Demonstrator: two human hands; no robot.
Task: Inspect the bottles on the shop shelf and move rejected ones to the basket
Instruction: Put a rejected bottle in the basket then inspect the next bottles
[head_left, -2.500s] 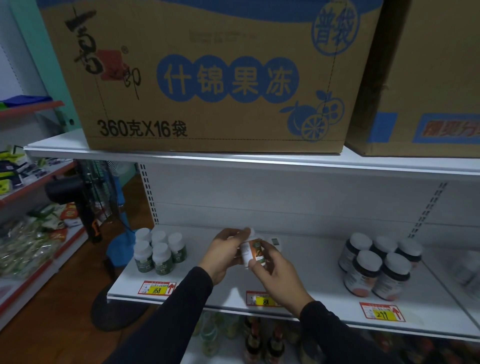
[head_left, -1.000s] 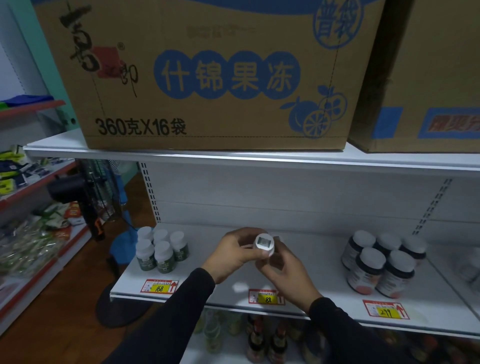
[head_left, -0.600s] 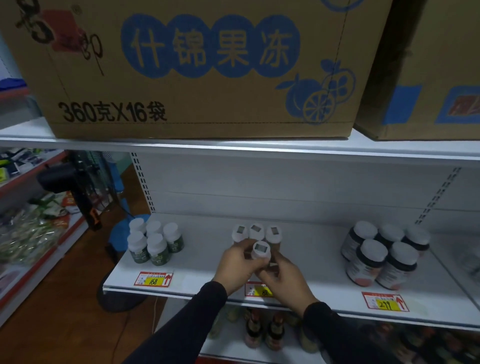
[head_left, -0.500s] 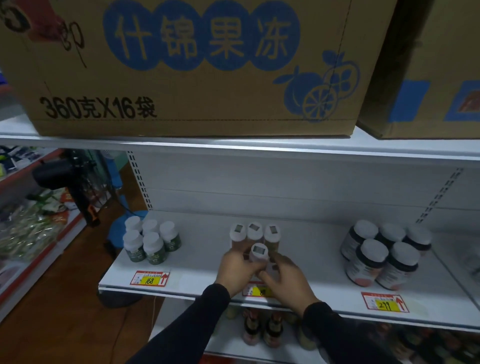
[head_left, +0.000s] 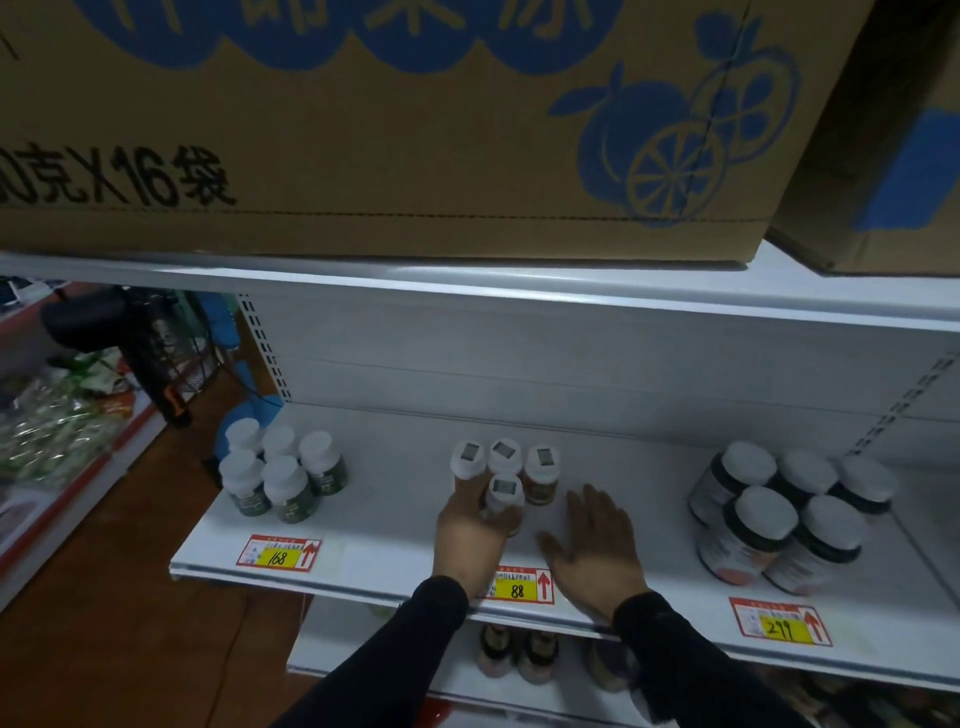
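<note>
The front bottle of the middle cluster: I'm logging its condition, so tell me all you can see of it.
The front bottle is small, with a white cap bearing a grey square sticker. It stands upright on the white shelf before three like bottles. The left hand curls round its body, hiding the label; the right hand hovers open beside it.

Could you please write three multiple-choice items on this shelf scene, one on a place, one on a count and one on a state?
1. Where does the bottle that the left hand holds stand?
A. in front of the three sticker-capped bottles
B. among the green-labelled bottles
C. on the top shelf

2. How many large dark-collared jars stand above the 299 price tag?
A. three
B. five
C. eight

3. How is the right hand?
A. pinching a cap
B. gripping a jar
C. open, its fingers straight, holding nothing

Key: 1 A, the held bottle is the front one of the middle group; 2 B, five white lids show; 3 C, nothing lies in that hand.
</note>
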